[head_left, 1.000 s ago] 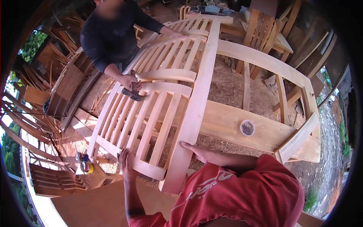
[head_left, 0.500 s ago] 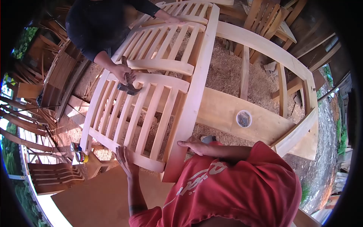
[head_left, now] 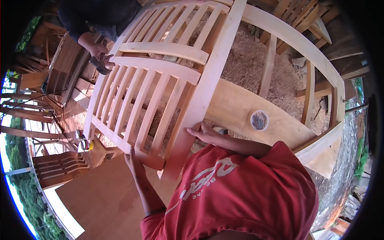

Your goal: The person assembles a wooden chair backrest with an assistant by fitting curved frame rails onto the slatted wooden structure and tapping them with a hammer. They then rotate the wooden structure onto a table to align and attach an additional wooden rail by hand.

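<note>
A slatted wooden frame [head_left: 182, 48] lies in front of me, with curved rails and a wide plank [head_left: 204, 94] along its right side. My left hand [head_left: 135, 163] grips the curved near rail [head_left: 114, 137], fingers on its edge. At the near end of the wide plank, my right hand [head_left: 204, 133] holds its right edge, thumb on top. Across the frame, a co-worker's hand [head_left: 100, 51] holds a hammer [head_left: 100, 65] by the frame's left side. The co-worker's other hand is barely visible at the top edge.
On a broad board [head_left: 236, 108] to the right stands a white round container [head_left: 259, 120] of nails. A curved wooden frame [head_left: 298, 40] extends beyond it. Cans [head_left: 85, 144] sit at the left near a slatted wooden piece [head_left: 60, 166]. Shavings cover the ground.
The co-worker's hammer has moved left, from over the slats to the frame's left side. The view has shifted, and my hands remain on the frame.
</note>
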Demonstrator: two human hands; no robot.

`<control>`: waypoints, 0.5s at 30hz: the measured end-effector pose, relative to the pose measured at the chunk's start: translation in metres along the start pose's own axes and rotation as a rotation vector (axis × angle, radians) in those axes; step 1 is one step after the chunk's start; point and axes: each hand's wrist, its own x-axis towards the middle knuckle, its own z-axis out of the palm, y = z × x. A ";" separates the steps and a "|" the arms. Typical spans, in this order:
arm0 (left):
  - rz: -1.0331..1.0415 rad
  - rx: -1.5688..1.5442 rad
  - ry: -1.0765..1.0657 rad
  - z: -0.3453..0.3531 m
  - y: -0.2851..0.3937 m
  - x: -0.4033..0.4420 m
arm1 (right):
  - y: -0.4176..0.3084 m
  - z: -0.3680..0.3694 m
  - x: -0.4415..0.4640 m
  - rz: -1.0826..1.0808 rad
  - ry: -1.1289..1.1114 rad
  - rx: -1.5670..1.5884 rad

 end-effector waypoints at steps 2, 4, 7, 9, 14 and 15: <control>0.095 0.179 0.104 0.009 -0.015 0.008 | 0.025 0.013 0.018 -0.040 -0.052 -0.010; 0.115 0.186 0.123 0.014 -0.013 0.005 | 0.009 0.020 0.005 -0.110 0.067 -0.046; 0.167 0.345 0.197 0.018 -0.016 0.000 | 0.016 0.020 0.009 -0.092 0.027 -0.058; 0.203 0.418 0.243 0.020 -0.017 -0.002 | 0.018 0.018 0.011 -0.111 0.011 -0.173; 0.167 0.465 0.232 0.014 -0.020 0.000 | 0.020 0.023 0.005 -0.274 0.194 -0.207; 0.191 0.458 0.239 0.011 -0.025 0.004 | 0.024 0.023 0.007 -0.288 0.197 -0.218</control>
